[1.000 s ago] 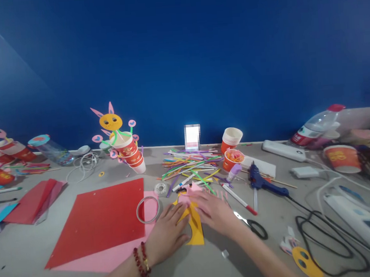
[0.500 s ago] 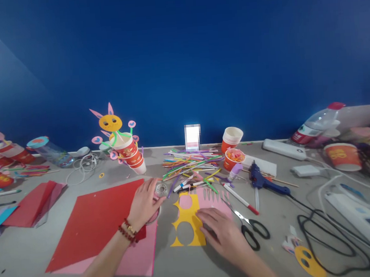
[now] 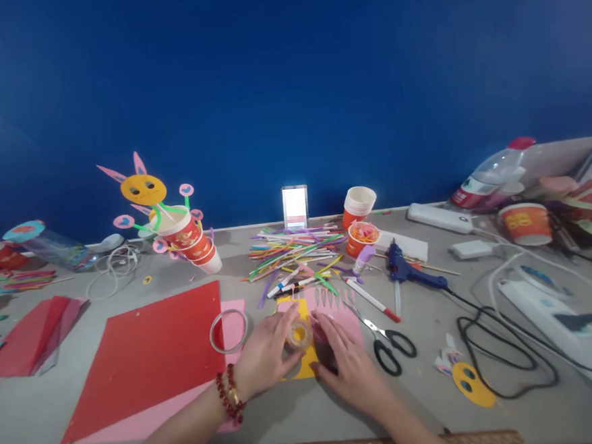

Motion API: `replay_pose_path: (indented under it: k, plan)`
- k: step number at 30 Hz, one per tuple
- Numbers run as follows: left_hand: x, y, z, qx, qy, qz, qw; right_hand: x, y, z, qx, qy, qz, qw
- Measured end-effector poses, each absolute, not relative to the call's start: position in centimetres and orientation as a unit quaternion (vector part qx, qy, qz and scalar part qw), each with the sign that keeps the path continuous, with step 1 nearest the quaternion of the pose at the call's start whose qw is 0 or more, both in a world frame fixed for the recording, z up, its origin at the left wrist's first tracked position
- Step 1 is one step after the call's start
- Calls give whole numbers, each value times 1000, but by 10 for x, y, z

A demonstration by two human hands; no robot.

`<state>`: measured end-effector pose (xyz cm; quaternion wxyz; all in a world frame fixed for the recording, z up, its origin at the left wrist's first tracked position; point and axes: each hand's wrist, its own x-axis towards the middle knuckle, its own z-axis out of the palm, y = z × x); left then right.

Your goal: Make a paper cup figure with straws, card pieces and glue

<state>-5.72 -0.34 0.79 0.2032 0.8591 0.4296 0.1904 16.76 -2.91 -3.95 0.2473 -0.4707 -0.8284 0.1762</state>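
My left hand [image 3: 262, 356], with a red bead bracelet at the wrist, has its thumb and fingers around a small clear round roll [image 3: 299, 334]. The roll rests over the yellow sheet [image 3: 307, 366], which has round holes cut in it. My right hand [image 3: 349, 364] lies with fingers spread over the right edge of the yellow sheet and the pink sheet [image 3: 351, 323] beside it. A larger clear ring [image 3: 228, 331] lies on the red sheet [image 3: 158, 353] and pink paper at the left. Scissors [image 3: 385, 337] with black handles lie right of my right hand.
Colourful pipe cleaners [image 3: 298, 249] lie heaped at the back. A cup figure [image 3: 175, 230] with a yellow face stands back left. Stacked cups [image 3: 358, 204], a blue glue gun [image 3: 411, 271], a red-capped marker [image 3: 372, 299] and a black cable [image 3: 509, 369] are at the right.
My left hand has moved right from the red sheet onto the yellow sheet with the small clear roll. The larger ring stays on the left sheets. The view has shifted slightly.
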Motion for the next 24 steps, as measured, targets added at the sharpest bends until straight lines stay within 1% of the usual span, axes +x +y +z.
replay_pose_path:
  k: [6,24]
  plan:
    - [-53,0,-10,853,432,198,218,167,-28,-37,-470,-824,186,255]
    - [-53,1,-16,839,440,221,231,167,-27,-35,-472,-823,190,252]
